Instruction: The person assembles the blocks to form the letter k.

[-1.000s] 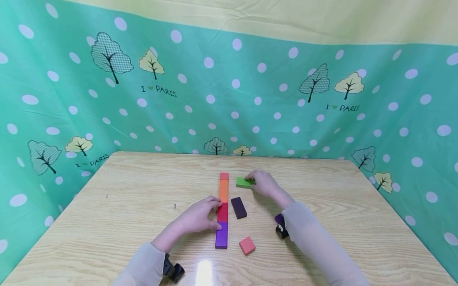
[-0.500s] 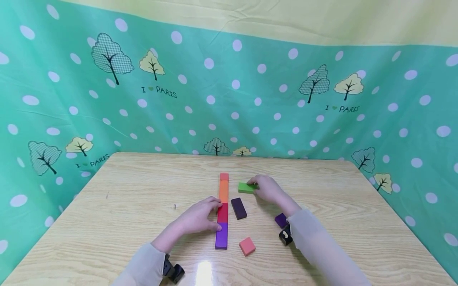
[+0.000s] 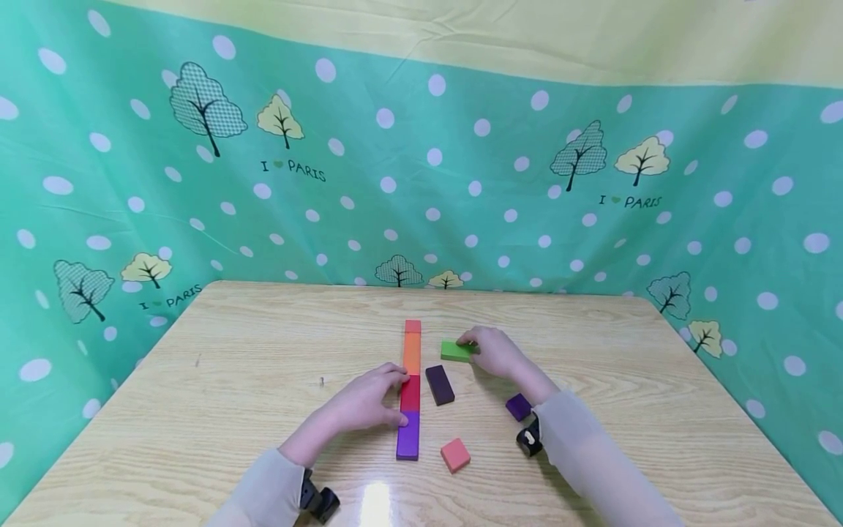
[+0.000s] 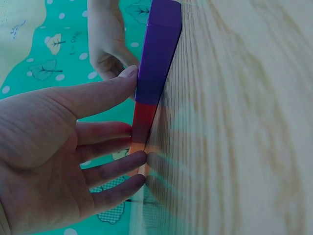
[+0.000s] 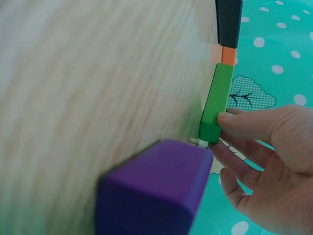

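A straight row of blocks runs away from me along the table: a purple block [image 3: 407, 438], a red block [image 3: 410, 395], an orange block [image 3: 411, 351] and a coral block [image 3: 413, 326] at the far end. My left hand [image 3: 365, 397] rests against the row's left side, its thumb on the purple block and its fairly straight fingers farther along. To the right of the row, my right hand [image 3: 497, 353] pinches the end of a green block [image 3: 454, 351] between thumb and fingers. The right wrist view also shows that green block [image 5: 216, 104], apart from the row.
Between the row and my right forearm lies a black block [image 3: 440, 385]. Nearer me is a coral square block [image 3: 455, 454], and a dark purple block [image 3: 518, 407] sits beside my right wrist. A patterned curtain [image 3: 421, 176] stands behind the wooden table [image 3: 263, 329].
My right hand has drawn the green block toward me and slightly right. The left hand and the row stay where they were.
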Demonstrator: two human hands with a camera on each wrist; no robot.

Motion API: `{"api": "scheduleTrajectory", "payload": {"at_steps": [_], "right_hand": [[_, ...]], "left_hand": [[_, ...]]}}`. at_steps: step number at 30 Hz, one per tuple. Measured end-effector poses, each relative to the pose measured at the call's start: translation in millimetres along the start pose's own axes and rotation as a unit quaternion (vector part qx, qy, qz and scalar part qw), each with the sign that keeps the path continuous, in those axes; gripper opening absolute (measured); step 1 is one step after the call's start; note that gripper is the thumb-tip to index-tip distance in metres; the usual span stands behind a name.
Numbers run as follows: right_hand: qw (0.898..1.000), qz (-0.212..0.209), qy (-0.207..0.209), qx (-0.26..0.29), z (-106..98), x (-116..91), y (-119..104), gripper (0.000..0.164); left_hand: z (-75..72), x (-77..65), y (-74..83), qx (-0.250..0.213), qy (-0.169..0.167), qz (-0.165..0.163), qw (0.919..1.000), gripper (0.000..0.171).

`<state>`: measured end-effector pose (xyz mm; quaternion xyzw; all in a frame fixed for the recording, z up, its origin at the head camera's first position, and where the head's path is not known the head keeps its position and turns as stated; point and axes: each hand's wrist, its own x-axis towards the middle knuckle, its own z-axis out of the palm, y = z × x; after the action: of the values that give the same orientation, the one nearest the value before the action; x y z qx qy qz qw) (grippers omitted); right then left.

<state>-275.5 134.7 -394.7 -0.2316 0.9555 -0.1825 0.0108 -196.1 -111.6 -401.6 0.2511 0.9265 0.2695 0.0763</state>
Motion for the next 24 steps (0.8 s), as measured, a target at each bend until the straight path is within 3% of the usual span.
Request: {"api": "scheduleTrajectory", "payload": {"at_steps": [17,24], "right_hand": [[1.000,-0.023,0.015,0.008,1,-11,-13,0.029],[0.998,-0.045,-0.010,0.033,4,-17,-23,0.028]], "left_hand": [[-1.1,0.5,0.2,0.001,0.000,-0.003,1.0000,0.067],[-0.7,0.7,0.2,-0.002,-0.002,-0.004,1.0000,0.066]]}}
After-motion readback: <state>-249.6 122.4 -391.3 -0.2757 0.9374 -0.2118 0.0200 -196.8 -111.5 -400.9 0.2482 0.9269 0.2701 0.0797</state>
